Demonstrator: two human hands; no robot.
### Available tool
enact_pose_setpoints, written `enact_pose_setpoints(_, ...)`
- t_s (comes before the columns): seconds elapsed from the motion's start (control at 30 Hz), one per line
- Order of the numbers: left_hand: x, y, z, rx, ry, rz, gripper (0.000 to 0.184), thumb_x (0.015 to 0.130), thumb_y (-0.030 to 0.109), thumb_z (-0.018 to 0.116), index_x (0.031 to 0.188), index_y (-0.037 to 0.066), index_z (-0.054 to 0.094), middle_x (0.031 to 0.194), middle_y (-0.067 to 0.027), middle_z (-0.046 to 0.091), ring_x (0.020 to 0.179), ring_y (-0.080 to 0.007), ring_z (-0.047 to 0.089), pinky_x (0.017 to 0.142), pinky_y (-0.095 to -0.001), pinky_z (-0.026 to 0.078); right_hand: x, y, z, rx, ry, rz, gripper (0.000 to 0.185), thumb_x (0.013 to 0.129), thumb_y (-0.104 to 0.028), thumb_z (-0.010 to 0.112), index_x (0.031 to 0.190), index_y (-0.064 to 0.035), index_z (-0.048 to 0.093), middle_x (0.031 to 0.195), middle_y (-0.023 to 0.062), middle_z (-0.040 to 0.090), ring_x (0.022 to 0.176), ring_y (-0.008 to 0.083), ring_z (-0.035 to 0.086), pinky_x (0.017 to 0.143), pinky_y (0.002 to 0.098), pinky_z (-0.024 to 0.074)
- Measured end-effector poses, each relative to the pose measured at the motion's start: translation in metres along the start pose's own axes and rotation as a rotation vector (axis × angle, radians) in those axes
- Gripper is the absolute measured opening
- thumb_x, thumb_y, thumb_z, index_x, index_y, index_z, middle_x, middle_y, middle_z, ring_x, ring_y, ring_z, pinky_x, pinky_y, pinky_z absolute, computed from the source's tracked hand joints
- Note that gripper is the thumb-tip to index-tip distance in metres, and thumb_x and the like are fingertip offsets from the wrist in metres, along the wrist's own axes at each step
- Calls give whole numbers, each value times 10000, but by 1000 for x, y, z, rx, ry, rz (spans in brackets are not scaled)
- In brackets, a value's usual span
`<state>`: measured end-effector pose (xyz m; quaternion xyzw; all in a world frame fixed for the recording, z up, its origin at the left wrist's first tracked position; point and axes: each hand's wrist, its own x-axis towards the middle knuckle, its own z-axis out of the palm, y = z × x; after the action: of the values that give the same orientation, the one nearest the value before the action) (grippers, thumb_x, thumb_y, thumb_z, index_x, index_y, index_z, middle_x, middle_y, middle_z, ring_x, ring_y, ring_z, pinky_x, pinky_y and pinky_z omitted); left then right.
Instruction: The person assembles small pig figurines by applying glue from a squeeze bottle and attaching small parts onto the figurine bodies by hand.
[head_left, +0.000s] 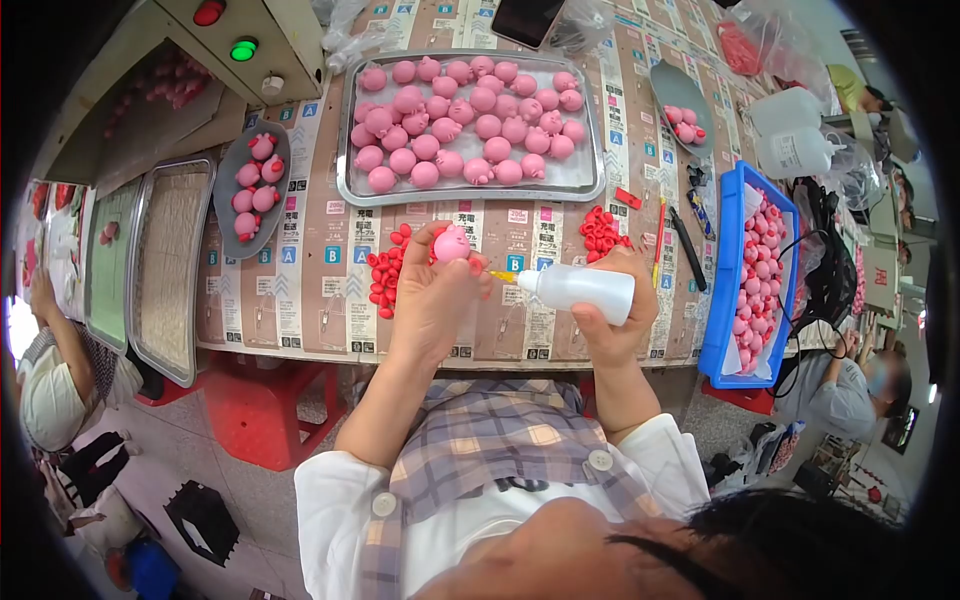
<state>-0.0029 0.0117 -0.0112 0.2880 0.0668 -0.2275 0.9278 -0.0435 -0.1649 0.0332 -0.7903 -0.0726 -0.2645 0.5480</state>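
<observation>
My left hand (432, 305) is closed around a round pink pig figure (452, 244), holding it up above the table. Its fingertips partly hide the figure's lower side. In my right hand (625, 315) is a white squeeze bottle (580, 288), tilted almost flat. The bottle's yellow nozzle tip (503, 276) points left and ends close to my left fingertips; whether it touches anything I cannot tell. Small red pieces (383, 276) lie in a pile beside my left hand. A second pile of red pieces (600, 232) sits just beyond my right hand.
Several pink figures fill a metal tray (350, 185) at the back. Grey oval dishes stand left (227, 175) and right (672, 85), holding figures with red parts. A blue crate (712, 335) of figures is at right, near a black pen (688, 250). Other people sit at both sides.
</observation>
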Motion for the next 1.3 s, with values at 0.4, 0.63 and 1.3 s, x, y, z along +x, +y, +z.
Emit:
enact_pose_setpoints(0.4,0,-1,-1,48,9,35,423,793,83,557,1160,123,349,909,-97,549,779,-165,581,651,-258,513,0,-2,3,-47,-26,45,330,598,-206,746,790,-38,538,675,71,552,581,176,492,525,272,374)
enact_pose_setpoints(0.63,-1,-1,2,86,13,65,416,783,58,561,1143,111,360,920,-94,538,802,-151,571,682,-266,532,2,-3,0,-78,-35,55,316,586,-201,750,772,-43,550,661,64,547,562,173,486,504,267,370)
enact_pose_setpoints(1.3,0,-3,-6,106,55,60,389,797,52,543,1138,105,362,955,-114,522,737,-167,584,672,-281,520,37,56,-59,183,434,338,297,724,-94,627,974,13,509,901,44,543,813,120,520,730,242,414)
